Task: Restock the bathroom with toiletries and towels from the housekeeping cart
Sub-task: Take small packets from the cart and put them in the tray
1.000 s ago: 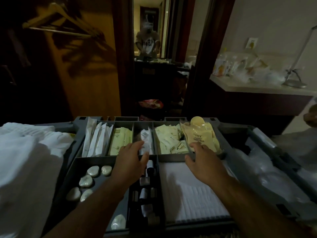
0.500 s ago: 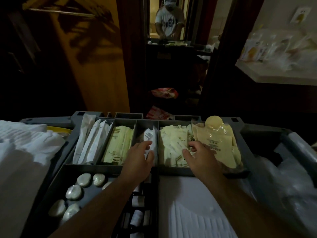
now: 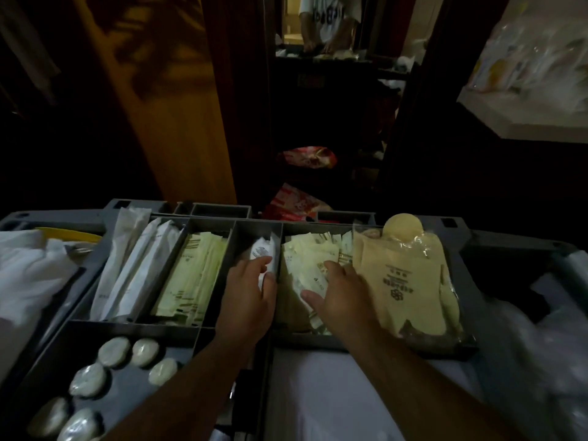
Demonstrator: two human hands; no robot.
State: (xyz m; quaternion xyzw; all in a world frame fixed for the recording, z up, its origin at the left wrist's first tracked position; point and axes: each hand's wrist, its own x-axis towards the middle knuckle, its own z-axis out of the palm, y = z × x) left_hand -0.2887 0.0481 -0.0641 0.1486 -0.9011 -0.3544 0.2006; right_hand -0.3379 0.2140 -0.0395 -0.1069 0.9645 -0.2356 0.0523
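Left hand (image 3: 248,300) pinches a white sachet (image 3: 264,256) in the grey cart tray's (image 3: 509,240) centre compartment; right hand (image 3: 342,297) rests loosely spread on pale-yellow packets (image 3: 305,259). Picking stage; next, lift both clear.

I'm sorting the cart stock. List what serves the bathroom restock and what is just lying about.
For the job:
- white sachet, under the left hand
- pale yellow packets, under the right hand
- long white packets
- wrapped soaps
- bagged tan pouches
- white towels

Lying about:
- red bags on the floor beyond the cart
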